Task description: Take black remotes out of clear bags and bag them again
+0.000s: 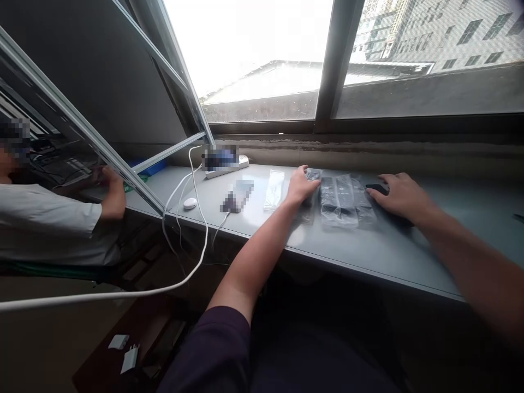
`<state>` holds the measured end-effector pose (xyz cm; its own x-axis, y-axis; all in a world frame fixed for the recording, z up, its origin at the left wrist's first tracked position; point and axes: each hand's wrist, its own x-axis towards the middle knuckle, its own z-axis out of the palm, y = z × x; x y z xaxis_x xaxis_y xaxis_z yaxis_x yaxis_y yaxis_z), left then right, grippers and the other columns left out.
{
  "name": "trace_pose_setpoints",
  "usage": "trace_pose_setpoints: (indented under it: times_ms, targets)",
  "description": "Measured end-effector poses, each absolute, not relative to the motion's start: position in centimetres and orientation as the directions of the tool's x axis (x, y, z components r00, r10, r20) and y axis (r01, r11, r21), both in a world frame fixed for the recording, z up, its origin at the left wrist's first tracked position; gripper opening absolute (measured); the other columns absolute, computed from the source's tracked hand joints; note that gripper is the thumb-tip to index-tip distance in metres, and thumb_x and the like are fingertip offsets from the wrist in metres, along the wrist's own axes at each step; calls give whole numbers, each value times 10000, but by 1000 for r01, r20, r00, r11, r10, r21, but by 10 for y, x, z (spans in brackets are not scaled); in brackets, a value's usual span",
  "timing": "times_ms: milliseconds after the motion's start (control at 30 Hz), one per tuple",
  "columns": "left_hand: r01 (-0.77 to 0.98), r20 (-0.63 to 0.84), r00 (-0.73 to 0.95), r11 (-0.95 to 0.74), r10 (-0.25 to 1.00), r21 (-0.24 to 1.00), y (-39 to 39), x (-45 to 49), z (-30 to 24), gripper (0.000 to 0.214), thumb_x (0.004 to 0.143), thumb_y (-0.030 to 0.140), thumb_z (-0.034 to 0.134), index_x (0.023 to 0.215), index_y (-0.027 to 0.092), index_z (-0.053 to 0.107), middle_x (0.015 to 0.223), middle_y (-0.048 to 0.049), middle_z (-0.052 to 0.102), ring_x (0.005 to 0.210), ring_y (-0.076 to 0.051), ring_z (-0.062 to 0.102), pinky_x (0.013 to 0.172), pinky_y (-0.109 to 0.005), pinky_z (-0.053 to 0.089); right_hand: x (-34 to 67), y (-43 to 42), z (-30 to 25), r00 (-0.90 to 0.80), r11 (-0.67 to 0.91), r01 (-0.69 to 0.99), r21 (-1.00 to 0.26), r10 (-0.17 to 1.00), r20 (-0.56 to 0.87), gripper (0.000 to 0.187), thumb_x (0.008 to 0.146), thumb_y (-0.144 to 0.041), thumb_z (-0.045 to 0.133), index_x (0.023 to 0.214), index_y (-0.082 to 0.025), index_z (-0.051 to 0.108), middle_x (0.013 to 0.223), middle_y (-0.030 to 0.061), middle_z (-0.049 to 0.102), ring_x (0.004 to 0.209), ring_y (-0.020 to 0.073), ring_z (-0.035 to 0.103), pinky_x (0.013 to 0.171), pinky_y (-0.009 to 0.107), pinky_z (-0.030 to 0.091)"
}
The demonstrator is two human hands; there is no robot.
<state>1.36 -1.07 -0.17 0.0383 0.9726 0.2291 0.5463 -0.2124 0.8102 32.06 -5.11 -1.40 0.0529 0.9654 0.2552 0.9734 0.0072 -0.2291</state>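
Note:
My left hand (302, 186) is at the left end of a row of clear plastic bags, with thumb and fingers around a small bag that has something grey in it (314, 174). Beside it on the table lie clear bags with dark flat contents (339, 197). At the right end of the row, my right hand (403, 195) has its thumb and fingers on either side of a black flat object (376, 189). My palm hides part of that object. A white packet in clear plastic (274, 190) lies left of my left hand.
On the grey table (254, 221) are a phone with a cable (238, 196), a round white item (190, 203) and a power strip (227, 170). A white cable (200, 256) loops past the table edge. Left of the metal frame (85, 125) sits another person (53, 218).

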Motion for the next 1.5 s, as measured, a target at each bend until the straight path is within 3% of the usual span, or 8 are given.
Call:
trace_pose_setpoints:
  times_ms: [233, 433, 600, 700, 900, 1133, 1267, 1500]
  targets:
    - [552, 235, 44, -219, 971, 804, -13, 16, -2, 700, 970, 199, 762, 1631, 106, 550, 1655, -224, 636, 1544, -295, 612, 1292, -343, 454, 308, -56, -6, -110, 212, 939, -269, 931, 348, 468, 1124, -389, 539, 1434, -112, 755, 1488, 275, 710, 1400, 430, 645, 1218, 497, 488]
    - [559, 188, 31, -173, 982, 811, -16, 15, 2, 712, 977, 250, 760, 1635, 97, 536, 1639, -238, 657, 1525, -317, 636, 1286, -382, 464, 300, -57, -1, -197, 304, 910, -283, 916, 348, 416, 1098, -394, 571, 1336, -134, 792, 1406, 241, 780, 1350, 410, 684, 1231, 506, 499]
    - [547, 174, 41, -168, 984, 820, -17, 14, 2, 736, 990, 259, 749, 1661, 82, 506, 1662, -242, 638, 1535, -317, 632, 1286, -375, 465, 299, -57, -2, -243, 354, 883, -309, 906, 345, 302, 1062, -422, 618, 1170, -252, 844, 1298, 169, 829, 1281, 421, 736, 1197, 579, 549]
    - [563, 203, 55, -199, 978, 803, -17, 13, 0, 719, 993, 255, 739, 1656, 87, 516, 1640, -239, 654, 1522, -323, 636, 1280, -387, 472, 299, -57, -3, -240, 350, 880, -320, 910, 337, 322, 1058, -456, 604, 1149, -278, 855, 1277, 157, 839, 1266, 434, 742, 1173, 620, 566]
    - [625, 272, 93, -268, 958, 733, -15, 15, -7, 703, 984, 225, 704, 1652, 95, 526, 1646, -256, 630, 1536, -337, 609, 1293, -419, 463, 299, -56, -4, -223, 328, 887, -325, 921, 320, 355, 1053, -479, 612, 1161, -258, 868, 1247, 150, 859, 1226, 427, 767, 1137, 591, 592]
    - [652, 241, 84, -237, 967, 720, -13, 15, -8, 714, 991, 247, 710, 1655, 66, 518, 1667, -278, 580, 1557, -349, 578, 1313, -403, 430, 302, -53, -5, -241, 328, 896, -298, 925, 293, 421, 1059, -494, 611, 1244, -227, 878, 1324, 156, 857, 1264, 433, 768, 1159, 588, 587]
    - [691, 243, 73, -224, 967, 687, -13, 14, -10, 662, 989, 262, 710, 1622, 127, 568, 1666, -240, 582, 1573, -369, 544, 1305, -416, 422, 302, -52, -6, -251, 341, 893, -294, 919, 305, 440, 1065, -502, 595, 1255, -229, 884, 1317, 152, 860, 1271, 429, 766, 1174, 587, 578]
    - [738, 212, 52, -181, 976, 650, -14, 10, -8, 596, 1033, 388, 704, 1561, 125, 623, 1603, -266, 625, 1509, -387, 598, 1270, -428, 434, 301, -53, -5, -262, 349, 889, -296, 918, 296, 441, 1059, -505, 599, 1256, -234, 884, 1322, 146, 860, 1257, 416, 775, 1163, 563, 590]
